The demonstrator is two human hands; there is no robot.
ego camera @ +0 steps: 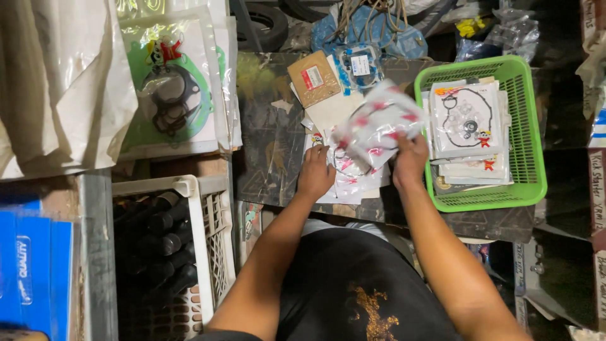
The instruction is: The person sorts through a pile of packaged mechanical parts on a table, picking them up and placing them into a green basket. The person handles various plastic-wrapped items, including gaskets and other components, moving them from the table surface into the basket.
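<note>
Worktop: dark patterned tabletop (265, 126), mid-scene, bare on its left part, crowded toward the right.
Large gasket pack: big clear-wrapped green gasket sheet (170, 88), far left, well apart from both hands.
White crate: white slatted plastic crate (202, 227) of black cylindrical parts, near left, just beside the left forearm.
Green basket: bright green plastic mesh basket (527, 126), right, holding a stack of flat gasket packets; room left along its far and right walls.
Loose pile: flat white packets (344, 180) on the tabletop between the hands, seemingly unsorted as yet.
Held packet: clear plastic gasket packet with red print (379, 120), lifted and tilted above the pile, just left of the basket.
Right hand (410, 161): fingers closed on the held packet's near edge.
Left hand (315, 170): fingers bent, pressing on the loose pile.
Progress: judged partway, some packets stacked in the basket, several left outside.
</note>
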